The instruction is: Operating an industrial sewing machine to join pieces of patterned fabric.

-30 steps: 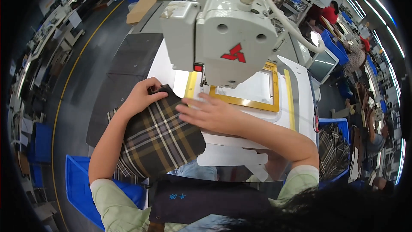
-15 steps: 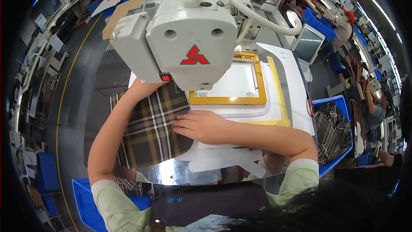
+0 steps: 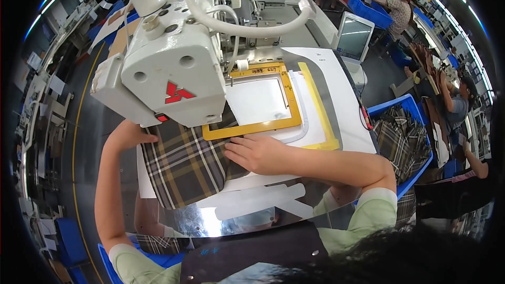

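Observation:
A dark plaid fabric piece (image 3: 184,163), brown and grey with white stripes, lies under the white sewing machine head (image 3: 173,73). One corner of it passes beneath the yellow clamp frame (image 3: 252,130). My left hand (image 3: 130,134) rests at the fabric's left edge, its thumb stretched out over the cloth and apart from the other fingers. The machine head partly hides those fingers. My right hand (image 3: 258,153) lies flat with fingers extended, their tips on the fabric just below the frame. The needle area is hidden behind the machine head.
White sheets with yellow tape (image 3: 319,110) lie right of the frame. A blue bin (image 3: 428,150) of plaid pieces stands at the right, another blue bin (image 3: 108,263) at lower left. A screen (image 3: 355,37) stands behind. Other people work at the far right.
My view has shifted, so the machine appears further left. My left hand has drawn back from under the machine head to the fabric's edge. The fabric has turned and reaches under the frame.

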Motion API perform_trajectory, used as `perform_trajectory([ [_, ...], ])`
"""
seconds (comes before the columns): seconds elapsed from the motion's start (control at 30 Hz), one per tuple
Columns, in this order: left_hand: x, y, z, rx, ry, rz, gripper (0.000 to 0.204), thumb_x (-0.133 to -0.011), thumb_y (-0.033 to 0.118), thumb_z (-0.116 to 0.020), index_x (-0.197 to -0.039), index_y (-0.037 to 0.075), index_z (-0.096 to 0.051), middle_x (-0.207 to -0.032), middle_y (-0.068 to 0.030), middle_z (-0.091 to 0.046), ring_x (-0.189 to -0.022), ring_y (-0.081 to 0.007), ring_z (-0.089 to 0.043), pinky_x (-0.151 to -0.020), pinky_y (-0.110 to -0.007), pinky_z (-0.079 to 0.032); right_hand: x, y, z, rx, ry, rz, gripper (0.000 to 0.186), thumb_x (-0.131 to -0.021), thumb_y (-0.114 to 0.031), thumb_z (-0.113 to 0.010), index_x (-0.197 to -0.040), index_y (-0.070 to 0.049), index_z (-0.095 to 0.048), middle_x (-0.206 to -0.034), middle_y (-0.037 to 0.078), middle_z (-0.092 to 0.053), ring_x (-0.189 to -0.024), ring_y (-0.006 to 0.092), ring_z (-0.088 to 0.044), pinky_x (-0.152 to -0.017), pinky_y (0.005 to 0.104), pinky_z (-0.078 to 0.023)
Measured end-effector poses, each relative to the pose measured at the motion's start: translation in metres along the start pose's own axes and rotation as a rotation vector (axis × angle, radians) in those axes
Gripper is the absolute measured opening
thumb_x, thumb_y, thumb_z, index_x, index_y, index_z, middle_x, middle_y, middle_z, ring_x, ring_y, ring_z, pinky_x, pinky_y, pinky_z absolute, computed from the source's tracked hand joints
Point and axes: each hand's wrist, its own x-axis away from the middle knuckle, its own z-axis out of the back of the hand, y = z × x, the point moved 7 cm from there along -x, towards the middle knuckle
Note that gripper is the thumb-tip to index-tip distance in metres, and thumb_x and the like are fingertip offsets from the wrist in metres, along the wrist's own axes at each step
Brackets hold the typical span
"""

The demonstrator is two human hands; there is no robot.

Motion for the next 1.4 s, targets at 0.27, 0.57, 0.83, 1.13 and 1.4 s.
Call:
perform_trajectory([
  [0.27,-0.016,-0.045,-0.022,0.343,0.492,0.021,0.031,-0.078,0.004,-0.067,-0.109,-0.001,-0.061,-0.101,-0.0112,-0.066,-0.095,-0.0234,-0.061,-0.083,-0.035,-0.048,0.027,0.017,0.016,0.049,-0.123,-0.094,0.034,-0.078,-0.013,-0.056,-0.109,0.001,-0.061,-0.103,0.009,-0.061,-0.097,0.0237,-0.059,-0.084,0.0322,-0.048],
  [0.57,-0.067,-0.002,-0.055,0.207,0.636,-0.192,0.025,-0.083,0.006,-0.063,-0.106,-0.001,-0.061,-0.103,-0.013,-0.065,-0.099,-0.0272,-0.06,-0.085,-0.036,-0.046,0.119,0.059,0.055,-0.164,0.059,-0.575,0.032,-0.077,-0.008,-0.057,-0.108,-0.008,-0.063,-0.103,0.007,-0.063,-0.095,0.023,-0.06,-0.082,0.0347,-0.048],
  [0.83,-0.067,0.033,-0.052,0.189,0.624,-0.211,0.023,-0.084,0.006,-0.061,-0.105,-0.001,-0.062,-0.101,-0.0131,-0.064,-0.097,-0.0281,-0.06,-0.085,-0.035,-0.046,0.119,0.187,0.03,-0.244,0.376,-1.02,0.015,-0.082,-0.013,-0.061,-0.093,-0.004,-0.068,-0.094,0.009,-0.062,-0.086,0.0267,-0.062,-0.079,0.0347,-0.049],
  [1.13,-0.06,0.03,-0.045,0.152,0.58,-0.161,0.021,-0.085,0.006,-0.06,-0.104,-0.001,-0.062,-0.097,-0.0132,-0.064,-0.094,-0.0291,-0.06,-0.084,-0.035,-0.046,0.105,0.241,-0.006,-0.194,0.432,-1.198,0.012,-0.079,-0.019,-0.065,-0.081,-0.007,-0.067,-0.088,0.011,-0.062,-0.079,0.0304,-0.063,-0.07,0.0418,-0.051],
  [1.4,-0.045,-0.003,-0.064,0.166,0.485,0.034,0.019,-0.085,0.006,-0.059,-0.103,-0.001,-0.062,-0.095,-0.0134,-0.064,-0.092,-0.0299,-0.06,-0.084,-0.034,-0.046,0.11,0.18,0.033,-0.364,0.609,-1.022,0.019,-0.086,-0.013,-0.061,-0.101,-0.001,-0.06,-0.099,0.013,-0.059,-0.084,0.0267,-0.061,-0.079,0.0353,-0.048],
])
